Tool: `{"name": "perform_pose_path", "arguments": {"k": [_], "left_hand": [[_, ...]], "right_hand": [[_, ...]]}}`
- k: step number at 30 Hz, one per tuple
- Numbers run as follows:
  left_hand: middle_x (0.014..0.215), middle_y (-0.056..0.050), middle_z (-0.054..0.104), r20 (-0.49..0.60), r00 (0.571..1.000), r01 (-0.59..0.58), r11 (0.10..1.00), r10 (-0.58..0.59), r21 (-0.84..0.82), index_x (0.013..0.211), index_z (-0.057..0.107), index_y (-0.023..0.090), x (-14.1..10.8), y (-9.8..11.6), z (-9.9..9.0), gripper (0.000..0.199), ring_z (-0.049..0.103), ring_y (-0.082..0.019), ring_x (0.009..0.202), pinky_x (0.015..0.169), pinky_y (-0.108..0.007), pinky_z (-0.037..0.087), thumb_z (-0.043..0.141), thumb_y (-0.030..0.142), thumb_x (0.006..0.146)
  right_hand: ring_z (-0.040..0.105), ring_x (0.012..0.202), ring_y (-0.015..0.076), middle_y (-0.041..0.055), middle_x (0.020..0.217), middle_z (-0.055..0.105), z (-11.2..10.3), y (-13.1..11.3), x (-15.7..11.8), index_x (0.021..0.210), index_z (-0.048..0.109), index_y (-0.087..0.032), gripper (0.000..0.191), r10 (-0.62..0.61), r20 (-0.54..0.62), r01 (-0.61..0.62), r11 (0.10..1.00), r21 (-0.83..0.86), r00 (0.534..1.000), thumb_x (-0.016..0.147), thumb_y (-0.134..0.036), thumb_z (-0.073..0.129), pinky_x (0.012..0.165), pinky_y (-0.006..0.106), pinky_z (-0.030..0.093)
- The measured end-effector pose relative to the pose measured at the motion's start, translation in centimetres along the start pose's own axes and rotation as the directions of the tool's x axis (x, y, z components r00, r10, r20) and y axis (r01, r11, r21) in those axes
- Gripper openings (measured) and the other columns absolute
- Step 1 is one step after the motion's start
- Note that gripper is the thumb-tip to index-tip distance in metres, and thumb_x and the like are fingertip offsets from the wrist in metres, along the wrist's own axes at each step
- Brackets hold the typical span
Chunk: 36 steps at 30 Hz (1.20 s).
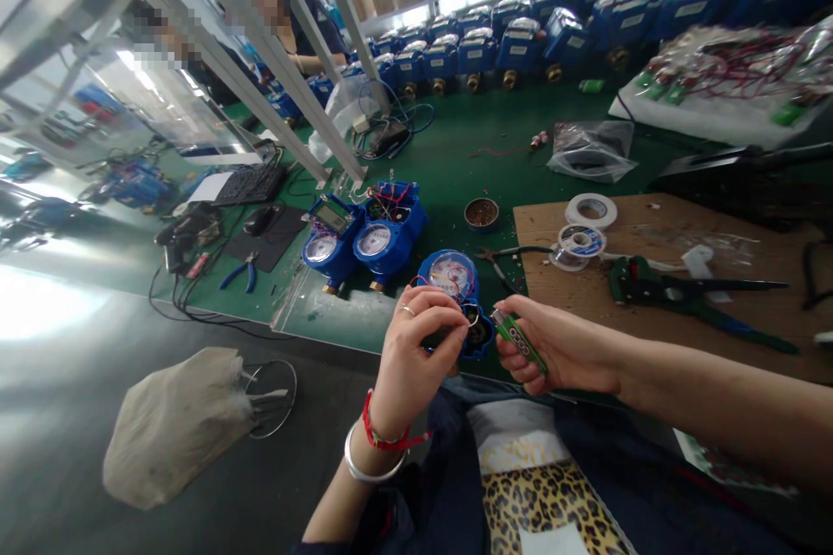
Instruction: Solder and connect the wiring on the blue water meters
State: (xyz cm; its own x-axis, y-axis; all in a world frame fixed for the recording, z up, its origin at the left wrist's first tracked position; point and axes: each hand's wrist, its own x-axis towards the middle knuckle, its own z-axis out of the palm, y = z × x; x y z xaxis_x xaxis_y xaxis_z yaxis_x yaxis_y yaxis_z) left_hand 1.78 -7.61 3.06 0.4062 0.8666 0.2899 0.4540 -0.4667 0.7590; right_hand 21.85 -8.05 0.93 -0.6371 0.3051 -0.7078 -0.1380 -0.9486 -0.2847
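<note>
A blue water meter point(449, 271) with a round clear dial lies at the table's front edge, its lower housing uncovered and thin wires running over it. Above that housing, my left hand point(423, 334) has thumb and fingertips pinched on a thin wire point(474, 323); part of the wire is hidden by the fingers. My right hand point(540, 347) is closed round a green lighter point(521, 342), its metal top pointing at the wire a short way off. No flame can be made out. Two more blue meters, one with a display point(331, 214) and one with exposed wires point(390, 206), stand to the left.
Cutting pliers point(514, 256), a small round tin point(482, 213), a solder spool point(578, 244), white tape point(591, 210) and a green-handled tool point(690, 295) lie around the cardboard point(547, 230). Blue-handled pliers point(242, 274) are at left. Several meters point(477, 52) line the back, near another person point(312, 26).
</note>
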Motion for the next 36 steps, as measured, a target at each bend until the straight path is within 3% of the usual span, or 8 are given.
{"name": "perform_pose_path", "arguments": {"k": [12,20,27,36], "left_hand": [[0.098,-0.005,0.062,-0.020,1.000,-0.018,0.998,0.019,0.052,0.081,0.067,0.022,-0.2,-0.1,0.1,0.009,0.055,-0.021,0.102,0.102,-0.044,0.040,0.062,0.017,0.086],[0.101,-0.005,0.057,-0.035,0.999,0.026,0.999,-0.025,0.034,0.081,0.067,0.021,-0.3,-0.1,0.1,0.009,0.055,-0.019,0.100,0.102,-0.042,0.039,0.063,0.015,0.085],[0.103,-0.007,0.053,-0.083,0.994,0.079,0.996,-0.075,0.041,0.080,0.070,0.021,-0.7,0.2,0.0,0.006,0.055,-0.021,0.102,0.095,-0.038,0.045,0.067,0.017,0.083],[0.114,-0.007,0.051,-0.087,0.993,0.084,0.995,-0.080,0.047,0.081,0.069,0.021,-1.0,0.1,0.2,0.008,0.053,-0.022,0.109,0.099,-0.040,0.043,0.064,0.015,0.084]], "right_hand": [[0.026,0.043,0.0048,-0.0041,0.055,0.032,0.6,-0.8,0.1,0.062,0.042,-0.017,0.036,0.044,-0.087,-0.050,0.996,-0.073,0.995,0.083,-0.045,0.038,0.040,0.016,0.022],[0.028,0.044,0.0045,-0.0036,0.056,0.034,0.7,-0.9,-0.1,0.063,0.045,-0.016,0.039,0.033,-0.105,-0.040,0.997,-0.071,0.994,0.084,-0.048,0.039,0.041,0.016,0.023],[0.030,0.044,0.0042,-0.0031,0.058,0.036,0.5,-0.4,0.1,0.064,0.048,-0.015,0.042,0.032,-0.152,-0.036,0.999,-0.028,0.988,0.085,-0.052,0.044,0.041,0.016,0.024],[0.030,0.044,0.0044,-0.0034,0.057,0.036,0.6,-0.9,-0.1,0.063,0.047,-0.015,0.041,0.046,-0.109,-0.051,0.998,-0.042,0.993,0.085,-0.050,0.040,0.041,0.015,0.025]]}}
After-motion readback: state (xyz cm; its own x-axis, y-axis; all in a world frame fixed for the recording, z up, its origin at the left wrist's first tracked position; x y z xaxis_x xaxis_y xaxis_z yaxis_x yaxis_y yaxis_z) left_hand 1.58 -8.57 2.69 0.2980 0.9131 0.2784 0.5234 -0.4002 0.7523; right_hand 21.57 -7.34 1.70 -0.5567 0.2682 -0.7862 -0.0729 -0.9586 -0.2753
